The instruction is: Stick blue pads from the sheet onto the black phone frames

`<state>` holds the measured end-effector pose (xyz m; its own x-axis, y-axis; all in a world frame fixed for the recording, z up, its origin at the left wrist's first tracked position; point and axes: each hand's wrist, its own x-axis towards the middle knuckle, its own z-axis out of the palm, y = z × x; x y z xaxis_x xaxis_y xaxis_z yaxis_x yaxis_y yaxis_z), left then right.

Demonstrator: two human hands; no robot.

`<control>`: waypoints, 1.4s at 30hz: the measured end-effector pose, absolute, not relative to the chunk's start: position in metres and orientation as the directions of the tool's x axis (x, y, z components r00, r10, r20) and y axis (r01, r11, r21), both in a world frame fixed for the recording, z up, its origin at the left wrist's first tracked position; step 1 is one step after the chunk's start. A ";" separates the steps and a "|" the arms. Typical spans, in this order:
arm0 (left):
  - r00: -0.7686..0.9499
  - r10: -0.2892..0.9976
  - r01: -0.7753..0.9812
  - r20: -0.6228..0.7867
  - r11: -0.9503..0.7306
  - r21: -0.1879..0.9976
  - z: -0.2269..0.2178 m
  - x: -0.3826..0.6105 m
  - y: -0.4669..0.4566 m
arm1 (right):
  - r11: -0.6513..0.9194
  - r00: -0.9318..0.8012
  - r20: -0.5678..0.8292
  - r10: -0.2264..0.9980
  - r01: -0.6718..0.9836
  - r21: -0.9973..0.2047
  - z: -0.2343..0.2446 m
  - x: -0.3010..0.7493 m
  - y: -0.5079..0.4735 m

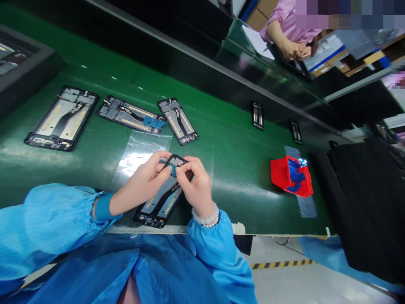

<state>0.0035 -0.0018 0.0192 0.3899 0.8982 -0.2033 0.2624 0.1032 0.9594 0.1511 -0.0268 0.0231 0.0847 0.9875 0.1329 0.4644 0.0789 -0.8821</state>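
An open phone frame (pixel 160 202) lies on the green belt (pixel 234 156) near its front edge, with its far end lifted between my hands. My left hand (pixel 142 183) grips that far end from the left, fingers curled on its edge. From the right, my right hand (pixel 196 185) pinches a small blue piece at the top of the frame. Both sleeves are blue, and a bead bracelet (pixel 207 220) circles my right wrist.
Three more open phone frames (pixel 61 118) (pixel 130 115) (pixel 177 121) lie further back, and two small ones (pixel 257 115) (pixel 296 131) sit far along the belt. A clear plastic sheet (pixel 139 152) and a red bin (pixel 289 175) rest nearby. Another person's hands (pixel 294 48) work across the line.
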 end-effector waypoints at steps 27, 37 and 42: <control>0.387 0.922 0.553 0.002 -0.234 0.799 0.033 -0.001 -0.007 | -0.210 0.368 -0.193 0.909 0.005 -0.978 0.031 0.127 -0.036; 0.428 0.902 0.691 0.057 -0.367 0.622 0.034 -0.005 -0.001 | -0.150 0.413 -0.104 0.905 0.080 -0.985 0.031 0.123 -0.035; 0.585 0.807 0.500 0.085 -0.441 0.746 0.031 -0.009 -0.002 | -0.170 0.398 -0.183 0.899 -0.068 -0.983 0.028 0.130 -0.034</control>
